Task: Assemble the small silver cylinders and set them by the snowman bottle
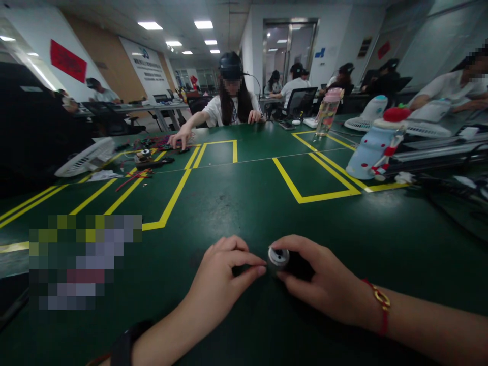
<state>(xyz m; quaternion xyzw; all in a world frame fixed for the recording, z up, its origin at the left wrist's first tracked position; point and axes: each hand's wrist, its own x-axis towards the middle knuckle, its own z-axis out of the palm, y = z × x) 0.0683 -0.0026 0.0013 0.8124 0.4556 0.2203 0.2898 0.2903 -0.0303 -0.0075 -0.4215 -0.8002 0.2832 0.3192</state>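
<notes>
A small round metal part (278, 258), grey with a dark hole in its top, stands upright on the green table (221, 203) near the centre front. My right hand (320, 279) grips it between thumb and index finger from the right side. Just to its left is my left hand (229, 269), thumb and index fingertips pinched together close to the part's side. Whatever is between those fingertips, if anything, is too small to make out.
A blue bottle with a red top (368, 152) and a clear bottle (328, 114) stand at the right, near cables. Red wires (133, 178) and a white fan (87, 155) lie at the left. Across the table a person (232, 96) reaches toward small parts.
</notes>
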